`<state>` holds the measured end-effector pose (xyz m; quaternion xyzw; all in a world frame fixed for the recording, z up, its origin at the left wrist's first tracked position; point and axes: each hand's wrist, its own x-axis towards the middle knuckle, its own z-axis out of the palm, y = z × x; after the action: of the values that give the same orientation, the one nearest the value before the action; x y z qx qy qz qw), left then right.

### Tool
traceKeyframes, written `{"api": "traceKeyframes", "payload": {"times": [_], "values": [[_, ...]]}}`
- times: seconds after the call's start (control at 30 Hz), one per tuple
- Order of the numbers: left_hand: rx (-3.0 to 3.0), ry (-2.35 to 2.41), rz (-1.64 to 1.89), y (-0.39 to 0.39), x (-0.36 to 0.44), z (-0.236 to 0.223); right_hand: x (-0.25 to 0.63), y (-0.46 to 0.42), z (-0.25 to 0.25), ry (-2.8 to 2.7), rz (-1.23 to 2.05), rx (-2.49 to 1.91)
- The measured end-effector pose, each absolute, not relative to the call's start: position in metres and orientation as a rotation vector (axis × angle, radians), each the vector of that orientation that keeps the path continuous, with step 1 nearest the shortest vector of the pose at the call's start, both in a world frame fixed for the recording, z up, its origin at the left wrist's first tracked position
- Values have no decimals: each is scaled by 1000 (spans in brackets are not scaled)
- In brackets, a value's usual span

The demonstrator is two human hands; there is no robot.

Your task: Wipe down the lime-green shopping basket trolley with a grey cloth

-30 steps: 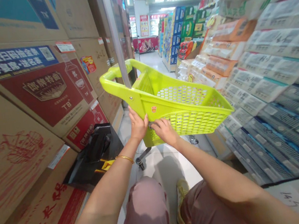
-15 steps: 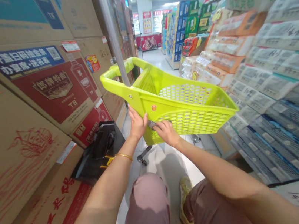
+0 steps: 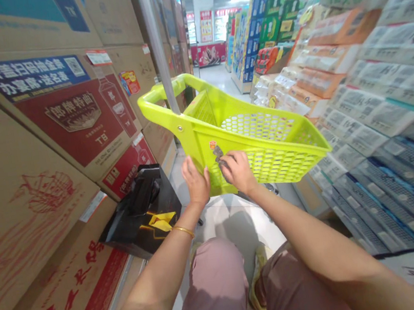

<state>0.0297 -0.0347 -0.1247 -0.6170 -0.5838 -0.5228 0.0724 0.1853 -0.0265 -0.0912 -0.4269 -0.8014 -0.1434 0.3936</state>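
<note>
A lime-green plastic shopping cart [image 3: 201, 143] with a perforated basket stands side-on in front of me. At its lower rear edge, my left hand [image 3: 197, 181] has its fingers stretched upward and its thumb apart, close against the plastic. My right hand [image 3: 238, 171] is pressed to the side panel, its curled fingers closed on a small crumpled grey cloth [image 3: 218, 153]. Part of this cloth sticks out above the fingers, just under a small orange sticker [image 3: 213, 145]. A gold bracelet [image 3: 183, 231] circles my left wrist.
Stacked cardboard cartons [image 3: 79, 112] line the left side. A black bag [image 3: 141, 211] with yellow marks sits beside them. A metal pole [image 3: 156, 43] rises near the cart handle. Packaged goods [image 3: 377, 98] are piled along the right. Tiled floor [image 3: 214, 77] runs down the aisle.
My right hand and the grey cloth have moved slightly right and up along the cart's panel. My left hand has shifted a little right and down. The view has shifted slightly.
</note>
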Motion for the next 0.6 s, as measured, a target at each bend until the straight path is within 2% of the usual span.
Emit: {"api": "traceKeyframes", "payload": {"times": [0.2, 0.6], "values": [[-2130, -1615, -1239, -52, 56, -154, 188, -26, -77, -1890, -345, -1110], [-2130, -1768, -829, -23, 74, -138, 190, -24, -64, -1855, -370, -1070]]}}
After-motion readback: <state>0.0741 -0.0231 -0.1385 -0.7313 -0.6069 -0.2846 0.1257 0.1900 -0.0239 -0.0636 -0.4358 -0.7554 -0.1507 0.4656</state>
